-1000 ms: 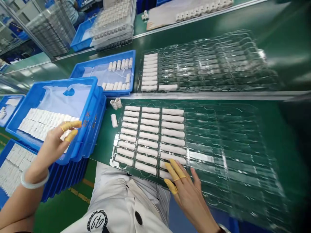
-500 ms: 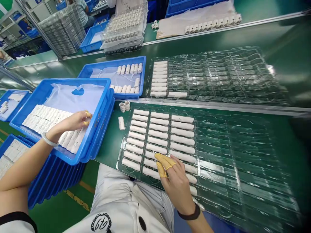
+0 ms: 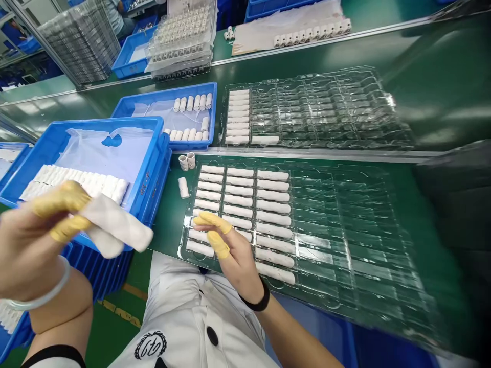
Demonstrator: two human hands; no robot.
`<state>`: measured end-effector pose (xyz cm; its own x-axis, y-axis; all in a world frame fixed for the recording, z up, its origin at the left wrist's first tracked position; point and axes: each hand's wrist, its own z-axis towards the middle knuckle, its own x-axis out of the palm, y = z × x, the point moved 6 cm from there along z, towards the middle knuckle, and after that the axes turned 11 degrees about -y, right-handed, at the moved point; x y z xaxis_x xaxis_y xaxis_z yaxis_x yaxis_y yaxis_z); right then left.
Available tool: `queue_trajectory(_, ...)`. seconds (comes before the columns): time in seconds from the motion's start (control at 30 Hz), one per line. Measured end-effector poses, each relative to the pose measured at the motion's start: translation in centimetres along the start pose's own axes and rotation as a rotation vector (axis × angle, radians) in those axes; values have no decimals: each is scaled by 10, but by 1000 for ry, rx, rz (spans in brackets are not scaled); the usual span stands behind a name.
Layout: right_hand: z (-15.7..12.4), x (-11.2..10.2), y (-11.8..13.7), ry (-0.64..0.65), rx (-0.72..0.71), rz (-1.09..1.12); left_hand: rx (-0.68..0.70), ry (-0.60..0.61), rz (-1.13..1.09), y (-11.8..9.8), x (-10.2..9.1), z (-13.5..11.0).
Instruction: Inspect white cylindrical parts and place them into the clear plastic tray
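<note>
My left hand (image 3: 46,230), raised in front of the blue bin, pinches two white tube-like pieces (image 3: 118,222) between fingers in yellow finger cots. The pieces are side by side and blurred by motion. My right hand (image 3: 232,250), also in yellow finger cots, hovers over the near left part of the clear plastic tray (image 3: 322,240). Its thumb and fingers are apart, and I see nothing between them. Three columns of the tray hold white pieces (image 3: 273,207) lying in its slots. More white pieces (image 3: 80,179) lie in rows in the blue bin (image 3: 153,148).
A second clear tray (image 3: 318,110) with white pieces at its left lies behind. Beside it is a blue bin (image 3: 213,97) with short white tubes. Three loose short tubes (image 3: 183,188) stand or lie left of the near tray. Stacked trays (image 3: 180,46) rise at the back.
My left hand has lifted two white pieces out of the blue bin and come nearer to me. My right hand has shifted left over the tray. The view has shifted slightly.
</note>
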<state>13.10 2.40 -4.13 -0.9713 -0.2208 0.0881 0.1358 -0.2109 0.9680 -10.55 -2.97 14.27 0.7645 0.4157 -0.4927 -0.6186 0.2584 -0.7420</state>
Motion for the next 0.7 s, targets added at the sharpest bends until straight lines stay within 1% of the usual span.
queue_trajectory(0.03, 0, 8, 4, 63, 52, 112, 31, 133, -44, -4, 23, -9)
queue_trajectory(0.07, -1, 15, 7, 132, 97, 200, 56, 242, -79, -5, 47, -16)
queue_trajectory(0.1, -3, 21, 9, 195, 132, 254, 63, 313, -92, -1, 69, -23)
queue_trajectory(0.13, -5, 24, 10, 245, 162, 270, 62, 336, -94, 5, 89, -28)
queue_trajectory(0.2, -10, 24, 4, 283, 223, 222, 54, 316, -94, 21, 121, -37)
queue_trajectory(0.27, -14, 16, -6, 230, 285, 161, 26, 246, -95, 37, 143, -46)
queue_trajectory(0.33, -19, 6, -14, 127, 323, 137, -28, 142, -100, 50, 156, -55)
queue_trajectory(0.37, -21, 2, -16, 77, 318, 131, -58, 93, -110, 55, 160, -60)
queue_trajectory(0.4, -23, -2, -17, 28, 294, 124, -90, 57, -123, 58, 163, -64)
queue_trajectory(0.43, -24, -5, -15, -12, 250, 113, -122, 48, -138, 61, 167, -67)
queue_trajectory(0.5, -25, -9, -9, -69, 110, 58, -162, 104, -169, 61, 175, -72)
queue_trajectory(0.57, -26, -12, 2, -108, -70, -35, -152, 160, -190, 58, 179, -74)
queue_trajectory(0.63, -25, -14, 13, -141, -243, -153, -76, 150, -191, 52, 177, -72)
queue_trajectory(0.7, -24, -17, 21, -178, -365, -269, 30, 99, -148, 46, 172, -69)
